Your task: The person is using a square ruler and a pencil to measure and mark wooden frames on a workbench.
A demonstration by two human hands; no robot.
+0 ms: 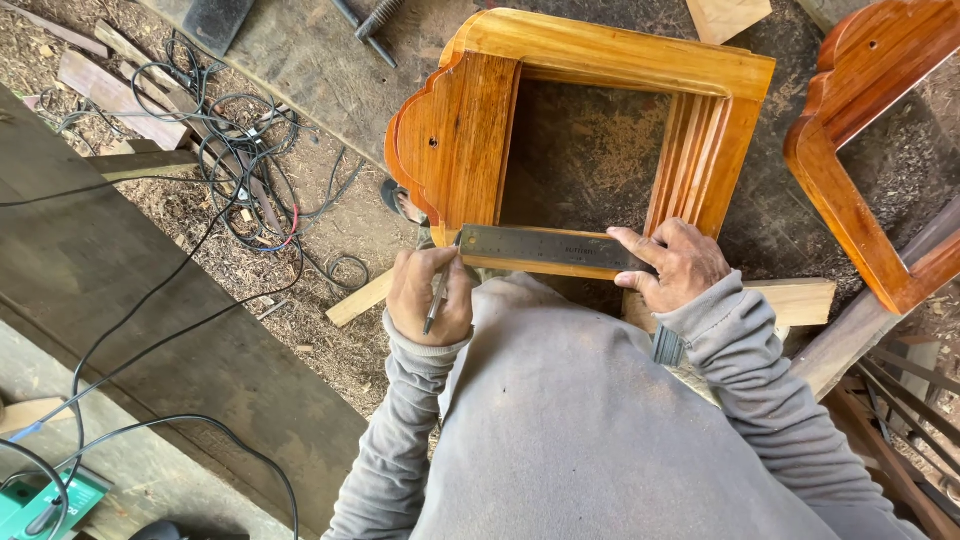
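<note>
Left hand [430, 296] fingers closed around thin grey pencil [438, 297]. Right hand [677, 264] fingers press flat steel ruler [545, 247], likely stiff and slippery, onto varnished orange-brown wooden frame [590, 110], judged rigid, heavy.

packages: one, a flat green box [50, 502] with white print | place: bottom-left corner, lying on a pale board [150, 470], partly cut off by the picture's edge | over it: a black cable [60, 470] crossed its top | labels, signs, screens: none were seen
</note>
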